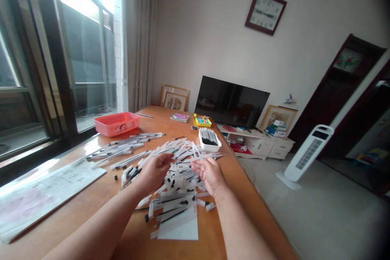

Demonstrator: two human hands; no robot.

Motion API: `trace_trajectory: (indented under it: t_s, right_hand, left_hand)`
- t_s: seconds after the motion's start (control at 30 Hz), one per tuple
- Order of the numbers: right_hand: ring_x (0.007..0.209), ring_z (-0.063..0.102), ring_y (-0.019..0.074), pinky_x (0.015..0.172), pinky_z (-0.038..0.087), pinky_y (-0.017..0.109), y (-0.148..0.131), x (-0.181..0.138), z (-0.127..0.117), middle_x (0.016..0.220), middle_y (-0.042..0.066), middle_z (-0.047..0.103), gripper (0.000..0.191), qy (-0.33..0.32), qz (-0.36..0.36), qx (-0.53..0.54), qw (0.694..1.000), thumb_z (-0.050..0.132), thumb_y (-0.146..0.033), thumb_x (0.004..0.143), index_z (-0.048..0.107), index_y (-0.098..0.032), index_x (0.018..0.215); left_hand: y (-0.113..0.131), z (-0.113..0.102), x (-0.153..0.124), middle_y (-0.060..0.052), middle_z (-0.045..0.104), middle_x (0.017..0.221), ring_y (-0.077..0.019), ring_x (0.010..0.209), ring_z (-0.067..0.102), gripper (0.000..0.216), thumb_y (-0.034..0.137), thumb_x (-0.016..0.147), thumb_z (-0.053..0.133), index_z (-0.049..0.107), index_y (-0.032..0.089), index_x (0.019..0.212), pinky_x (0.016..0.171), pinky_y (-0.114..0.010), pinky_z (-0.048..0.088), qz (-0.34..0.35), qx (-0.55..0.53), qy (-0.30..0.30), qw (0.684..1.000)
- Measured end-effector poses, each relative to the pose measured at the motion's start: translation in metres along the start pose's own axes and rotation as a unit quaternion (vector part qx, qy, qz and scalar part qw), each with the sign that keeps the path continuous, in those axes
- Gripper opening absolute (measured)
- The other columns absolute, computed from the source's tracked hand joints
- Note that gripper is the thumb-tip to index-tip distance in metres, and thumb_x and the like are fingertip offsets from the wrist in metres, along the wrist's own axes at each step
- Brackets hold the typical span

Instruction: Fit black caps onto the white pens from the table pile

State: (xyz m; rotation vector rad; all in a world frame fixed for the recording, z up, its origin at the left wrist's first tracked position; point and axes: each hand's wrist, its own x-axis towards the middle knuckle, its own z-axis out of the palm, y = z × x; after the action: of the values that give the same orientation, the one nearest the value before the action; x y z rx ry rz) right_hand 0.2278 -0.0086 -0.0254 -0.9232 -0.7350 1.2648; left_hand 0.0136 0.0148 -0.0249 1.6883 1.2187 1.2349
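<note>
Many loose pen parts (183,152) lie heaped on the wooden table: clear barrels, dark refills and small black plugs. Over the left side of the heap is my left hand (157,170), its fingers curled together toward the right. Whatever is at its fingertips is too small to make out. My right hand (211,174) is on the heap's right side, palm turned up and fingers stretched toward the left. A clear barrel (198,157) shows by its fingertips; I cannot tell whether it is held. A white sheet (185,227) lies partly under the nearest parts.
A white tub (210,147) of upright pens stands at the table's right edge. At the left are a pink basket (117,126), a row of pens (122,146) and a large flat board (51,195). A yellow box (202,120) and a booklet (179,118) lie farther back.
</note>
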Motion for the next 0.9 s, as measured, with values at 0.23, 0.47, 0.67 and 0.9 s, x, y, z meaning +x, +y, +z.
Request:
trace_trajectory:
  t_s: [0.23, 0.47, 0.67, 0.9]
  right_hand:
    - [0.103, 0.076, 0.0288, 0.09, 0.063, 0.038, 0.007, 0.006, -0.007, 0.101, 0.011, 0.078, 0.063, 0.014, 0.02, 0.002, 1.0, 0.079, -0.019, 0.077, 0.049, -0.019, 0.133]
    - [0.105, 0.075, 0.0284, 0.091, 0.061, 0.039, 0.007, 0.006, -0.009, 0.106, 0.014, 0.078, 0.075, -0.002, 0.015, -0.025, 1.0, 0.078, -0.026, 0.08, 0.044, -0.014, 0.146]
    - [0.087, 0.076, 0.0253, 0.07, 0.059, 0.031, 0.003, 0.008, -0.012, 0.094, 0.011, 0.078, 0.039, 0.036, -0.062, -0.173, 0.982, 0.069, -0.037, 0.083, 0.067, -0.014, 0.113]
    - [0.083, 0.072, 0.0265, 0.065, 0.054, 0.032, 0.014, 0.01, -0.014, 0.09, 0.01, 0.077, 0.037, 0.011, -0.111, -0.289, 0.951, 0.063, -0.047, 0.083, 0.071, -0.017, 0.103]
  left_hand:
    - [-0.009, -0.032, 0.017, -0.008, 0.081, 0.1, -0.0252, 0.096, 0.073, 0.036, 0.032, 0.08, 0.061, 0.078, 0.019, 0.109, 0.087, -0.033, 0.055, 0.013, 0.157, 0.051, 0.986]
    - [-0.021, -0.091, 0.032, -0.012, 0.074, 0.125, -0.0368, 0.116, 0.064, 0.04, 0.031, 0.086, 0.053, 0.074, 0.027, 0.119, 0.096, -0.051, 0.046, -0.137, 0.358, 0.148, 0.912]
    - [-0.037, -0.092, 0.033, -0.012, 0.07, 0.125, -0.0438, 0.121, 0.053, 0.028, 0.028, 0.082, 0.051, 0.076, 0.029, 0.096, 0.093, -0.062, 0.04, -0.173, 0.469, 0.113, 0.859]
    - [-0.053, -0.091, 0.035, -0.015, 0.069, 0.12, -0.0424, 0.116, 0.052, 0.024, 0.026, 0.079, 0.055, 0.075, 0.027, 0.093, 0.091, -0.058, 0.039, -0.178, 0.491, 0.106, 0.846]
